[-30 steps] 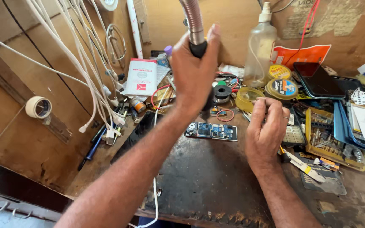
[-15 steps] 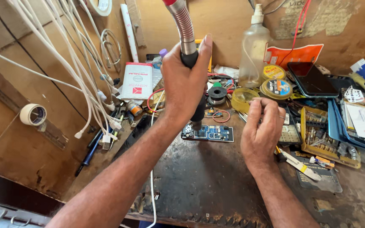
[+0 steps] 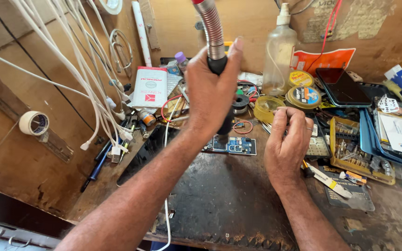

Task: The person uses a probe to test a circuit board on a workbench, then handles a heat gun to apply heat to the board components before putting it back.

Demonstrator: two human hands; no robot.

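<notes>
My left hand (image 3: 212, 93) grips the black handle of a hot-air tool (image 3: 223, 69) that hangs from a ribbed metal hose (image 3: 210, 25). The tool points straight down, its nozzle just above the left end of a small blue circuit board (image 3: 239, 145) on the dark work mat (image 3: 229, 190). To the right of the board my right hand (image 3: 288, 144) rests on the bench with its fingers curled. I cannot tell whether it pinches a thin tool.
White cables (image 3: 70, 69) hang at the left beside a tape roll (image 3: 34, 123). Behind the board stand a clear squeeze bottle (image 3: 279, 51), yellow flux tins (image 3: 303, 95) and a small white box (image 3: 150, 87). Phones, a parts tray (image 3: 350, 153) and a blue tray (image 3: 387, 139) crowd the right.
My left hand has brought the hot-air tool lower and a little to the right, down onto the left end of the board. My right hand has stayed put.
</notes>
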